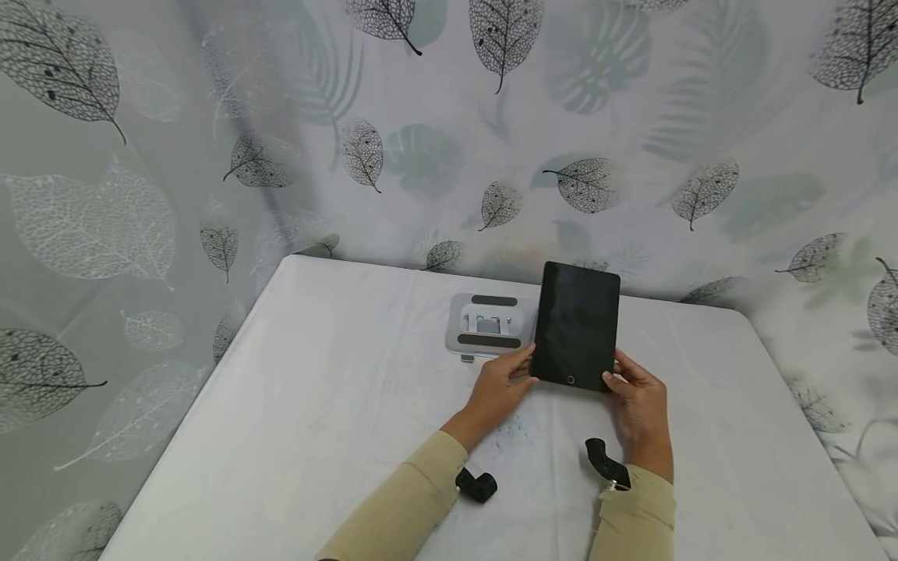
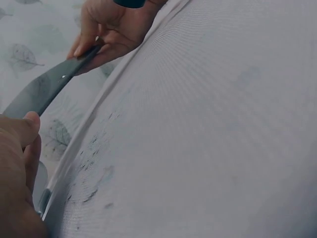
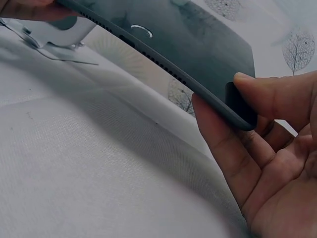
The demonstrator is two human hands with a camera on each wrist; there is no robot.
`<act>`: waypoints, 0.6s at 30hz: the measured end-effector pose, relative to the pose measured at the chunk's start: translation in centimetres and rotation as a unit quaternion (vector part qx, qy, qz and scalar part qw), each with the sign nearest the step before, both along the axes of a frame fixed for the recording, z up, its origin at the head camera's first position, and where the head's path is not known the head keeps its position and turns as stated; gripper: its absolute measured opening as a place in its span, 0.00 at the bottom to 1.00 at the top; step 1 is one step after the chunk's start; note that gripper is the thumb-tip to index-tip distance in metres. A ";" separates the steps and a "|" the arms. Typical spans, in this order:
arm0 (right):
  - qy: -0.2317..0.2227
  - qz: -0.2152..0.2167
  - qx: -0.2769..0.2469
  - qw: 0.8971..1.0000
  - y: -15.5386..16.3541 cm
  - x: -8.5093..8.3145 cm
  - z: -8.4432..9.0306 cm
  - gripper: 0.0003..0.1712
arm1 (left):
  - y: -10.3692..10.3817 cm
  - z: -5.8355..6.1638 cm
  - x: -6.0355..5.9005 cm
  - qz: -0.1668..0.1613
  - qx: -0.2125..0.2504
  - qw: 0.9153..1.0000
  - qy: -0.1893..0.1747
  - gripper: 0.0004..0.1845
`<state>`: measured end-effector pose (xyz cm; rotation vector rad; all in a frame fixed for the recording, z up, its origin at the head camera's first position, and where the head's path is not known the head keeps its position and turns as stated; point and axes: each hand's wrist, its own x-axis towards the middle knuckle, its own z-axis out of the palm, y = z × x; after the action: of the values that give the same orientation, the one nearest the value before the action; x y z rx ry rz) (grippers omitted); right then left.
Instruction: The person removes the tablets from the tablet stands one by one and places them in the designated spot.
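Black glass of a tablet point(image 1: 577, 325), dark-screened, held up off the white tabletop point(image 1: 316, 405) by its lower corners, home button at the bottom edge and screen tilted toward the head camera. Left hand point(image 1: 496, 387) at the tablet's 7 o'clock corner, thumb on the front edge and fingers curled behind, so a grip clamped on the tablet; seen again in the left wrist view as a thumb point(image 2: 27, 126) pressed against the thin dark edge point(image 2: 44, 89). Right hand point(image 1: 637, 401) at the 5 o'clock corner, likewise clamped on the tablet: in the right wrist view, thumb point(image 3: 277, 94) on the screen side, fingers point(image 3: 223, 144) underneath, corner pinched between them. Lower edge of the tablet point(image 3: 163, 49) lifted clear of the cloth there, with speaker holes along it. Just beside the tablet at its 9 o'clock, a silver stand point(image 1: 489, 331) lying flat on the tabletop with two dark pads across it, partly covered by the tablet's left edge. Black wrist straps point(image 1: 475, 485) on beige sleeves at 6 o'clock of the scene. Leaf-printed backdrop point(image 1: 589, 183) behind and to both sides. Faint dark specks on the cloth point(image 2: 91, 158) near the left hand
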<state>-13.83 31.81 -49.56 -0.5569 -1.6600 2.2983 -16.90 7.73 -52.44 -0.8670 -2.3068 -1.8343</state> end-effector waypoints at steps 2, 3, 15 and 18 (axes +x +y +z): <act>-0.004 0.003 -0.001 1.000 0.2 0.1 0.0 0.32 | 0.2 0.1 0.1 -0.001 -0.018 1.000 -0.006 0.35; -0.008 0.004 -0.001 1.000 0.3 0.2 0.0 0.32 | 0.3 0.1 0.2 0.001 -0.027 1.000 -0.010 0.34; -0.074 0.013 0.051 0.996 1.3 0.2 -0.2 0.30 | 1.5 0.3 1.0 0.063 -0.080 0.994 -0.042 0.34; -0.082 0.023 0.061 0.994 1.4 0.2 -0.4 0.28 | 1.8 0.3 0.9 0.078 -0.086 0.992 -0.050 0.35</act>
<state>-13.66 33.24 -49.92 -0.7029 -1.8928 2.2146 -16.00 9.51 -52.12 -0.6022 -2.5427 -1.6721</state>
